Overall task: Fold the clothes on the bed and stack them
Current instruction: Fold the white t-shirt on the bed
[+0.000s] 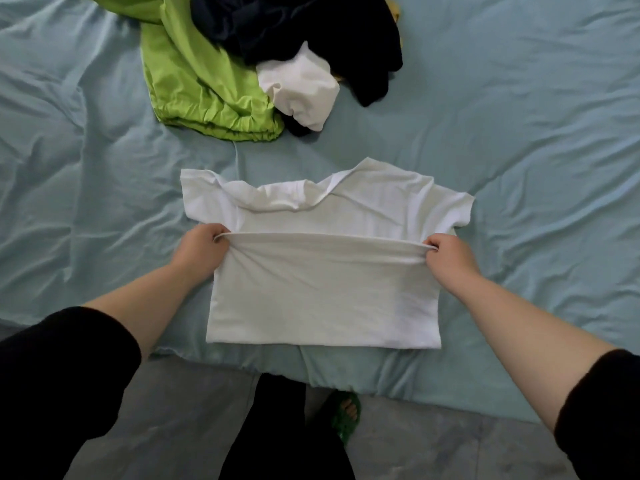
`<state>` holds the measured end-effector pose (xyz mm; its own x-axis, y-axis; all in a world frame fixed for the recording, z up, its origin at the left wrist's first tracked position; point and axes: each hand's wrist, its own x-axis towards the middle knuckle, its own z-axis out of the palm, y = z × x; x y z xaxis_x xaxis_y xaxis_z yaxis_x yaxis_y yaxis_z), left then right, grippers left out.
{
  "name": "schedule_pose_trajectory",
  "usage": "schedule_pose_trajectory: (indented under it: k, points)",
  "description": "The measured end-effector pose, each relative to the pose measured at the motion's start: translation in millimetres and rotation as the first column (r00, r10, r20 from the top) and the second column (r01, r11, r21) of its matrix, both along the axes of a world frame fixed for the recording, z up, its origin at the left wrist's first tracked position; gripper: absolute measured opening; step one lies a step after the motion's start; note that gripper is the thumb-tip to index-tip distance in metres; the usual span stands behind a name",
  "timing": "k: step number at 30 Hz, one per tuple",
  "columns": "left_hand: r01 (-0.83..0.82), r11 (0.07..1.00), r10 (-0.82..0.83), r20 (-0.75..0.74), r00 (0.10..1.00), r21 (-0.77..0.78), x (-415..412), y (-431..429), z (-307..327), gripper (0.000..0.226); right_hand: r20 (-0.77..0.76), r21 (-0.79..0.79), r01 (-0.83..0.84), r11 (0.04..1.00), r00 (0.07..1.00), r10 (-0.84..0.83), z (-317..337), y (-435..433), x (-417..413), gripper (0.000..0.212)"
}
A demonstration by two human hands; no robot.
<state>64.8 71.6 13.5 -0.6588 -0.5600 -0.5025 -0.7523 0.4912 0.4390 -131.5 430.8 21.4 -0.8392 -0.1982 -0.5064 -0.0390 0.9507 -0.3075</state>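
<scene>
1. The white T-shirt [322, 292] lies in the middle of the frame, close to the near edge of the bed [519, 133], with its collar toward the top of the frame. Its lower half is doubled up over the chest, the crease on the near side.
2. Our left hand [201, 247] pinches the left end of the hem, fingers curled round the cloth. Our right hand [446, 258] grips the right end the same way. The hem runs taut between them and seems slightly lifted off the layer beneath.
3. Both short sleeves stick out past the hem at the sides, and the collar area is rumpled. We judge this first fold as half made: the hem is not yet laid flat and the sleeves are not tucked in.
4. The bed's pale blue sheet is wrinkled all over and carries every garment we see.
5. At the upper middle of the frame sits an unfolded heap: a bright green garment [194, 84], a dark garment [311, 26] over it, and a crumpled white piece [301, 88] between them. A yellow sliver [394, 8] peeks out at the top edge.
6. No finished stack shows anywhere, so we judge the task to be early. One shirt is mid-fold, the heap remains to be folded, and the stacking comes after that.
7. Along the bottom of the frame we see the grey floor [166, 410], black trouser legs and a green slipper [346, 414].
</scene>
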Motion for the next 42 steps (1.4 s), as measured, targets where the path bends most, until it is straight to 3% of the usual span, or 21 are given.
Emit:
schedule_pose_trajectory:
  k: [5,8,11,14,19,23,26,28,30,32,34,36,38,40,42]
  points:
    - [-0.034,0.996,0.023,0.131,0.991,0.079,-25.4,-20.6,-24.1,0.021,0.096,0.060,0.026,0.998,0.995,-0.032,-21.6,-20.4,-22.9,0.026]
    - [0.042,0.999,-0.044,0.138,0.990,0.024,-33.9,-27.9,-25.9,0.025,0.175,0.115,0.007,0.993,0.984,-0.027,-22.4,-30.0,-29.6,0.030]
    - [0.141,0.983,-0.142,-0.002,0.990,-0.113,-52.7,-27.2,-23.2,0.026,-0.044,0.142,-0.034,0.989,0.998,0.041,-18.8,-46.9,-44.5,0.027]
    - [0.299,0.931,-0.323,-0.089,0.942,-0.210,-85.5,-18.4,-26.7,0.029,-0.220,0.065,-0.039,0.997,0.974,0.052,-19.0,-72.1,-64.7,0.026]
    - [0.498,0.828,-0.497,0.073,0.865,-0.256,-124.3,-10.6,-43.5,0.049,-0.238,0.103,-0.062,0.993,0.968,0.085,-37.6,-111.7,-96.7,0.031]
    - [0.469,0.838,-0.486,0.009,0.874,-0.279,-138.6,-22.5,-46.6,0.021,-0.177,0.204,-0.094,0.974,0.975,0.132,-55.3,-121.1,-114.8,0.030]
    - [0.358,0.914,-0.370,-0.031,0.929,-0.189,-142.5,-33.1,-43.1,0.018,-0.142,0.189,-0.070,0.979,0.985,0.097,-57.4,-122.2,-123.2,0.023]
    - [0.369,0.914,-0.385,-0.068,0.921,-0.170,-139.7,-34.5,-40.2,0.018,-0.102,0.129,-0.017,0.991,0.994,0.030,-56.1,-121.8,-127.1,0.020]
    - [0.553,0.805,-0.572,-0.036,0.819,-0.213,-132.1,-27.9,-40.9,0.033,-0.058,0.092,0.011,0.996,0.998,-0.005,-54.6,-119.9,-130.3,0.017]
    - [0.695,0.662,-0.701,0.098,0.707,-0.282,-124.3,-17.9,-45.6,0.043,-0.039,0.070,0.006,0.998,0.999,-0.003,-54.8,-117.4,-133.5,0.015]
    - [0.656,0.690,-0.664,0.094,0.742,-0.305,-122.7,-10.6,-50.4,0.032,-0.037,0.059,-0.016,0.998,0.999,0.018,-56.9,-115.2,-135.8,0.013]
    - [0.497,0.824,-0.527,-0.045,0.849,-0.272,-128.0,-9.1,-50.1,0.017,-0.048,0.050,-0.044,0.998,0.998,0.047,-59.1,-114.0,-137.0,0.013]
    - [0.270,0.951,-0.291,-0.140,0.947,-0.149,-138.9,-15.2,-45.0,0.009,-0.062,0.043,-0.068,0.997,0.996,0.070,-60.4,-112.0,-138.2,0.015]
    - [0.090,0.995,-0.097,-0.169,0.981,-0.045,-151.5,-27.2,-37.8,0.009,-0.078,0.044,-0.090,0.995,0.993,0.094,-60.5,-109.1,-140.2,0.016]
    - [0.076,0.996,-0.084,-0.158,0.984,-0.056,-164.1,-39.0,-35.4,0.008,-0.088,0.056,-0.100,0.993,0.991,0.105,-60.9,-107.3,-143.6,0.016]
